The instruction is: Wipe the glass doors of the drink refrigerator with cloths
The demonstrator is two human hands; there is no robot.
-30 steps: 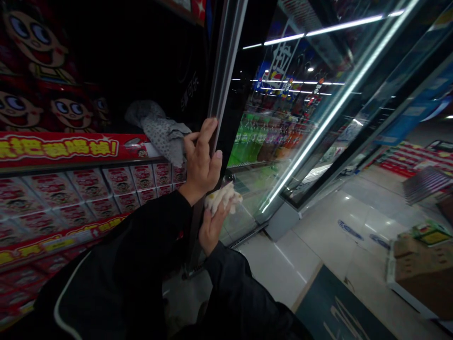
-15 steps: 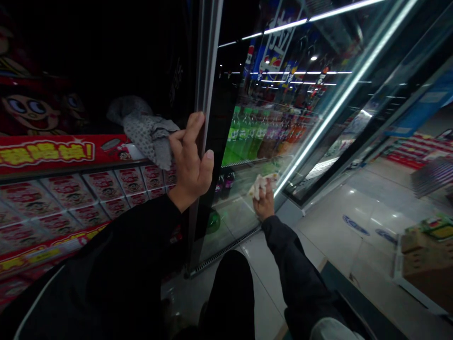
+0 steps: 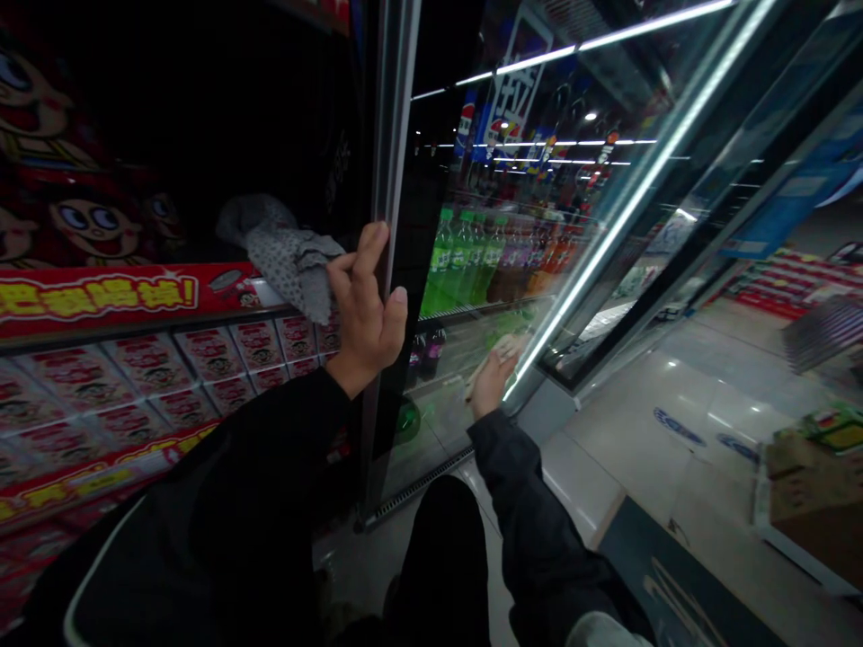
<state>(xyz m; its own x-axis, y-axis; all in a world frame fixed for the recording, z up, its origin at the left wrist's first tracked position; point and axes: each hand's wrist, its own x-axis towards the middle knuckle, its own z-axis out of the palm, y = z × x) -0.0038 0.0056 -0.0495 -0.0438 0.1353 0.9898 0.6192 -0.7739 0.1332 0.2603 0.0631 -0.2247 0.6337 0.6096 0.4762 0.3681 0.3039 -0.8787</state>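
Observation:
My left hand is curled at the upright edge of a glass cooler door, thumb toward the glass. A grey spotted cloth bunches out from behind its fingers on the left, over the shelf front. Lower right, my right hand presses a pale, crumpled cloth against the door glass, near a bright strip of light. The fingers of this hand are closed on the cloth and partly hide it.
Red shelving with rows of printed cartons stands left. Green-capped bottles show in the glass. My knee is below the door. On the right are a dark floor mat and cardboard boxes on a white platform.
My right hand has slid the pale cloth slightly left along the glass. My left hand stays at the door edge with the grey cloth. The view has shifted a little.

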